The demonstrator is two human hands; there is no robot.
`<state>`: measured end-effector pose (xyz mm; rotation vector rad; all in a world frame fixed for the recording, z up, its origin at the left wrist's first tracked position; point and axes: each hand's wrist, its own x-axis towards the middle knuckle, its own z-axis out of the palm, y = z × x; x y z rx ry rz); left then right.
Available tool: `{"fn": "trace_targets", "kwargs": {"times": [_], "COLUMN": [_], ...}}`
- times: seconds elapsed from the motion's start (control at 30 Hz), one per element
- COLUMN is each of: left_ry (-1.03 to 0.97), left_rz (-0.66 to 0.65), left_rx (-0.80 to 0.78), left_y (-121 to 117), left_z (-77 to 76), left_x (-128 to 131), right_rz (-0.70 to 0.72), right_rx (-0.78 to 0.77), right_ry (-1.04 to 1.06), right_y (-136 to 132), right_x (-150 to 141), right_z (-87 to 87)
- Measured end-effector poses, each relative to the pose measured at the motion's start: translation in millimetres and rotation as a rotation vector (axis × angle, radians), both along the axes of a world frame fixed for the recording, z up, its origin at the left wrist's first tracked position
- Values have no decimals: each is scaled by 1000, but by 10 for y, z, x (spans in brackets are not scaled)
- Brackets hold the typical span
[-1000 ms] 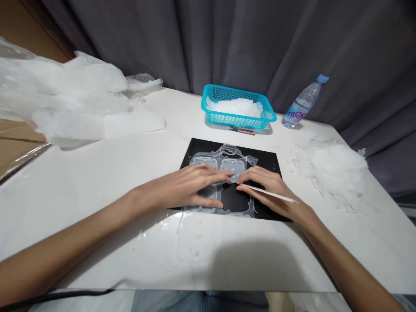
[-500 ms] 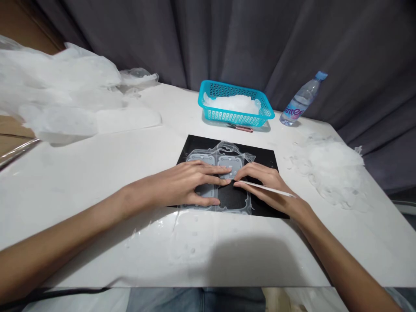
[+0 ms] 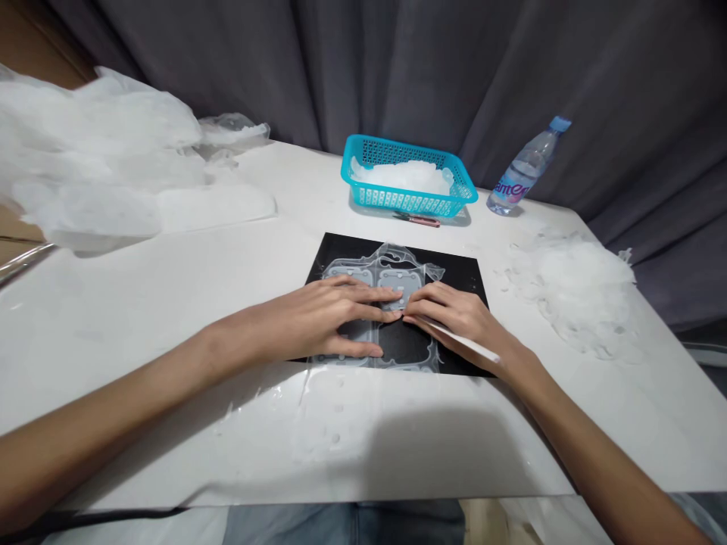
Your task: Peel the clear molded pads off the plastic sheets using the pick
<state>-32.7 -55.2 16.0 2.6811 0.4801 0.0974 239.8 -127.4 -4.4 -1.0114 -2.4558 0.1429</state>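
Note:
A clear plastic sheet (image 3: 391,256) with rounded-rectangle pieces lies over a black mat (image 3: 463,276) and past its near edge. My left hand (image 3: 346,314) rests flat on the sheet, fingers spread, two fingertips on the upper right piece (image 3: 404,282). Below that piece is a rounded opening (image 3: 404,342) where the black mat shows. In my right hand (image 3: 448,314) is a slim white stick-shaped tool (image 3: 469,346), pinched close to its front end. Its tip is hidden by the fingers, near my left fingertips at the lower edge of the upper right piece.
Behind the mat stands a turquoise basket (image 3: 409,200) of translucent white pieces, with small pink-handled snips (image 3: 420,220) before it. A water bottle (image 3: 522,170) is to its right. Clear scraps (image 3: 585,291) lie at right; bagged white material (image 3: 102,159) piles at left.
My right hand and the white tool have shifted slightly left, and the tool's back end sits a little lower. My left hand stays on the sheet. The whole view has moved slightly.

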Motion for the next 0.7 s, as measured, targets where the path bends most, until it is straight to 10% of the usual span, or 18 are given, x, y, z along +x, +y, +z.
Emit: {"fn": "trace_targets", "kwargs": {"times": [0.2,0.7], "left_ry": [-8,-75], "left_rz": [-12,60], "left_rx": [-31,-137], "left_y": [-10,-6], "left_z": [15,-43], "left_x": [8,-43], "right_rz": [58,-54], "right_rx": [227,188], "right_ry": [-160,-36], "right_y": [-24,85], "right_x": [25,-36], "right_z": [-52,-58]}}
